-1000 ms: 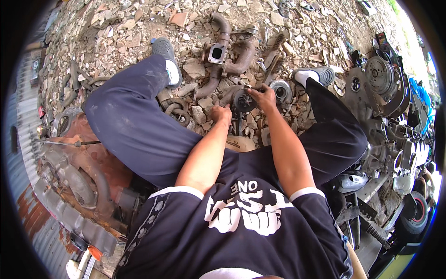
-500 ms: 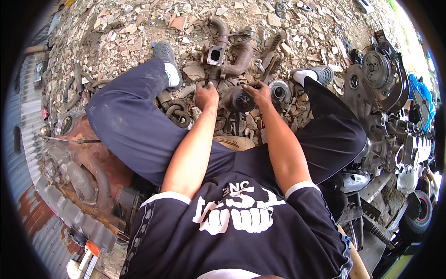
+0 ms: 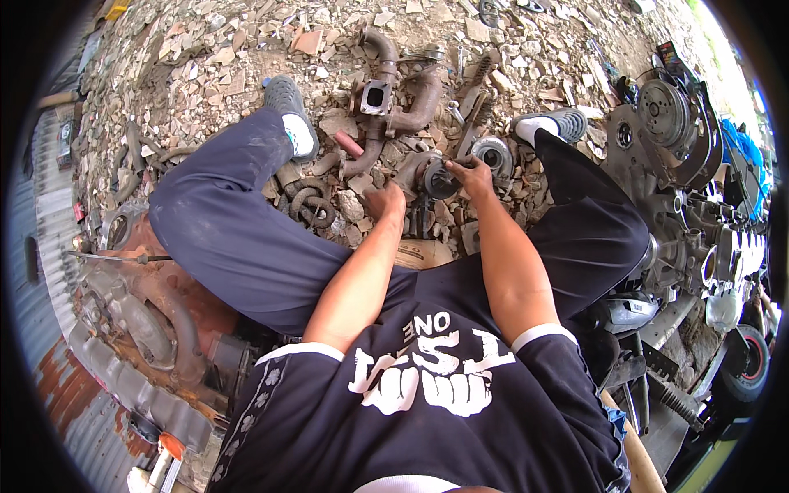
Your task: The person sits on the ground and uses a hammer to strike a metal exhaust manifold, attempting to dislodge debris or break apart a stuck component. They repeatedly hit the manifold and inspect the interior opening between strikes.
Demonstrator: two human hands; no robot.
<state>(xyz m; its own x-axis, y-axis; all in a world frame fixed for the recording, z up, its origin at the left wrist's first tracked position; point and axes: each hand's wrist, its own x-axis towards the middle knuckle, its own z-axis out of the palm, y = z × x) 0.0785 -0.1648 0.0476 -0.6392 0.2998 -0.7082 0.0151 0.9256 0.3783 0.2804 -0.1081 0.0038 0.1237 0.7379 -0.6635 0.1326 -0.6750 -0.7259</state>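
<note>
Between my hands rests a dirty turbocharger (image 3: 411,171), its dark finned wheel (image 3: 441,181) facing me. My left hand (image 3: 385,200) is closed at the left side of its brownish housing; the fingertips are partly hidden. My right hand (image 3: 472,177) pinches the upper right rim by the wheel with thumb and fingers. Close beyond the right hand lies a second round metal housing (image 3: 492,156) with a hole in its middle. Ahead of my left hand, a short reddish rod (image 3: 348,145) leans by a rusty exhaust manifold (image 3: 377,97) with a square flange.
Broken stone and tile pieces (image 3: 226,57) cover the ground. A coiled rusty metal piece (image 3: 311,204) lies by my left leg. Engine parts (image 3: 140,320) crowd the left side, and an engine with a pulley (image 3: 664,113) stands at right. A long metal bar (image 3: 472,119) lies ahead.
My left hand has moved right and toward me, down to the turbocharger's side. The reddish rod now shows near where that hand was. The turbocharger's wheel faces me more fully.
</note>
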